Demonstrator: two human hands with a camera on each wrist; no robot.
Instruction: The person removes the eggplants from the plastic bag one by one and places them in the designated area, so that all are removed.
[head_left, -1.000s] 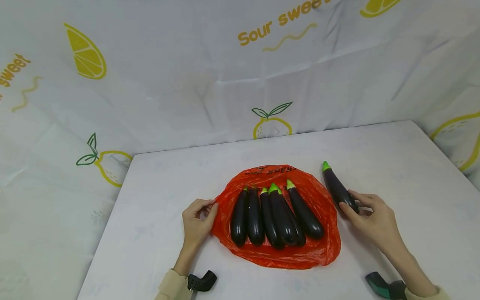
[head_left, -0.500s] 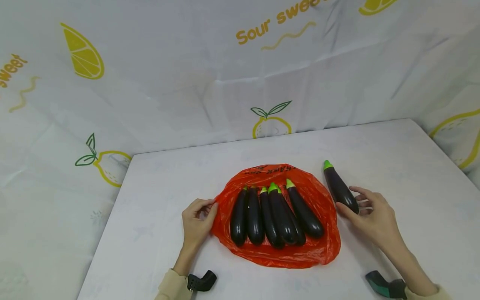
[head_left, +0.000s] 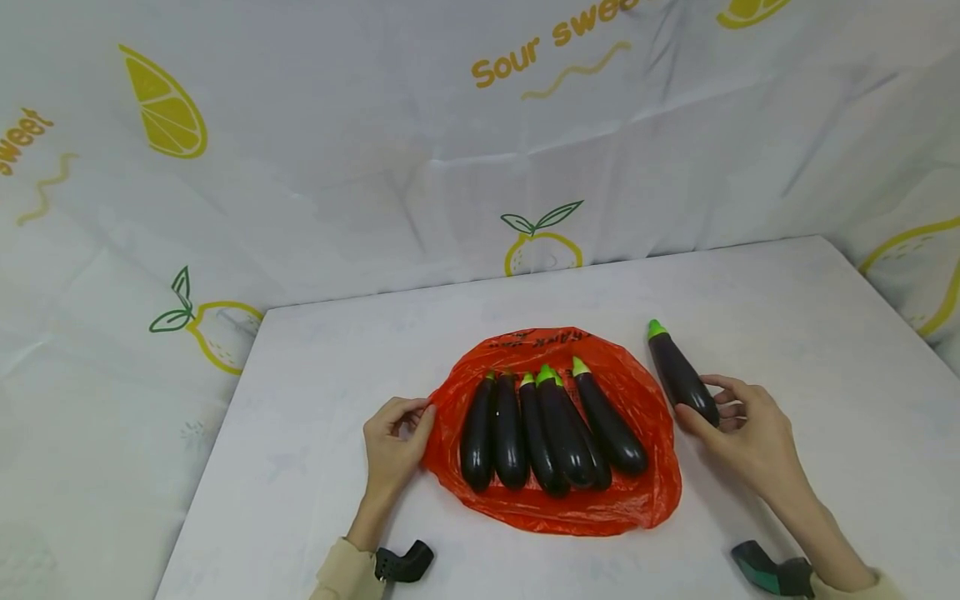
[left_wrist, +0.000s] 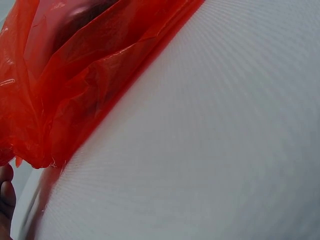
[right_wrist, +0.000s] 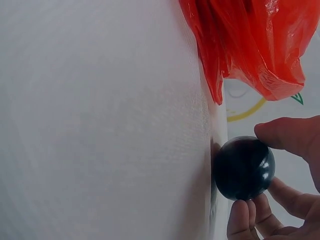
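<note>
Apparently steadying the red bag (head_left: 555,515), the left hand (head_left: 395,442) pinches its edge; just right of it, the right hand (head_left: 750,435) grasps an eggplant (head_left: 679,372).

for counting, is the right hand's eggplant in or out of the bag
Out: the eggplant is beside the red bag, held by the right hand.

Right of my left fingers (head_left: 407,406) lies a bag (head_left: 654,502) bearing six eggplants (head_left: 561,429), and right of that, between my right thumb (head_left: 697,425) and fingers (head_left: 731,385), a seventh eggplant (head_left: 678,371).
</note>
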